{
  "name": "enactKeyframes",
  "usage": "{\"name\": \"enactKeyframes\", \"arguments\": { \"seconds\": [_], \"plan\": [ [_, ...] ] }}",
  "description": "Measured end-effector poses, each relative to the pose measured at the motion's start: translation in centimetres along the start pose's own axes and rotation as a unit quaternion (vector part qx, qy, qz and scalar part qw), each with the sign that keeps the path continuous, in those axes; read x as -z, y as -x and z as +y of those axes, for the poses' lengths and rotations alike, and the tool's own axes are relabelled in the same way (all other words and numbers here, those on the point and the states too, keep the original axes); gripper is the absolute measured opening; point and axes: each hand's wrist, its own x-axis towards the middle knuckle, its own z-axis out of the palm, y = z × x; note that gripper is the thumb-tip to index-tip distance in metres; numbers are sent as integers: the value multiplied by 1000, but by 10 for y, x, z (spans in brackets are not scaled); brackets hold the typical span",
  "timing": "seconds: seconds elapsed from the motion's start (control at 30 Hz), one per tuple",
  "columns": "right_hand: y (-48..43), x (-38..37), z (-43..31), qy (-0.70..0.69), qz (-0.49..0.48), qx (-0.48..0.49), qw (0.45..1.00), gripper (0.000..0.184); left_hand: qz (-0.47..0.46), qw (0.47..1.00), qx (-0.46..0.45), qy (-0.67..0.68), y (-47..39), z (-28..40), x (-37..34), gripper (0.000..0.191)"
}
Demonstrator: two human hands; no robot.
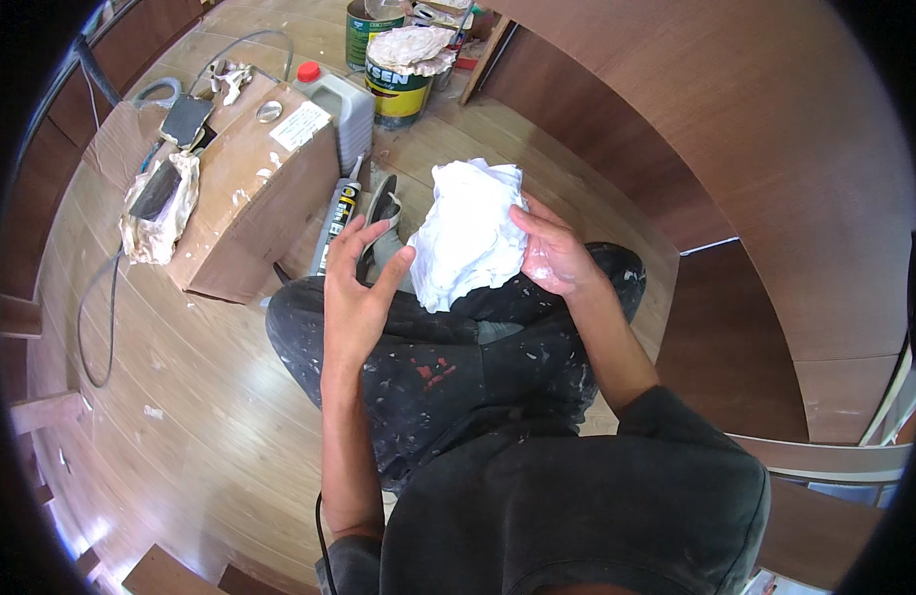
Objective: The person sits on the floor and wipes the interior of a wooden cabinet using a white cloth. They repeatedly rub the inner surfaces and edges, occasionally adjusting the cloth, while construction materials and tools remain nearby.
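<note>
A crumpled white cloth (pixel 469 234) is held up in front of my crossed legs. My right hand (pixel 551 249) grips its right edge, thumb on top and the other fingers partly hidden behind it. Pale smears mark that palm. My left hand (pixel 365 282) hovers just left of the cloth with fingers apart; its thumb tip comes close to the cloth's edge, and whether they touch is unclear. Past the left fingertips lies a sealant cartridge (pixel 339 223) with a nozzle, leaning by a cardboard box. A sandal (pixel 380 216) shows on my foot between cartridge and cloth.
The cardboard box (pixel 253 201) at left carries a round metal lid (pixel 269 111), a dark sanding pad (pixel 186 121) and a stained cloth (pixel 142 242). Behind it stand a red-capped jug (pixel 346 111) and paint cans (pixel 398 97). Brown wood panels (pixel 726 111) curve along the right. A cable (pixel 80 327) loops on the floor.
</note>
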Motion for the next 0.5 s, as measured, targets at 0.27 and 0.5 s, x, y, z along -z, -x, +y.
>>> {"name": "enactKeyframes", "arguments": {
  "seconds": [0.27, 0.5],
  "plan": [
    [4, 16, 4, -114, -56, 23, 992, 62, -79, 902, 208, 369, 6, -18, -8, 45],
    [9, 37, 25, -135, -96, 18, 986, 70, -120, 892, 148, 410, -8, -3, -16, 30]
  ]
}}
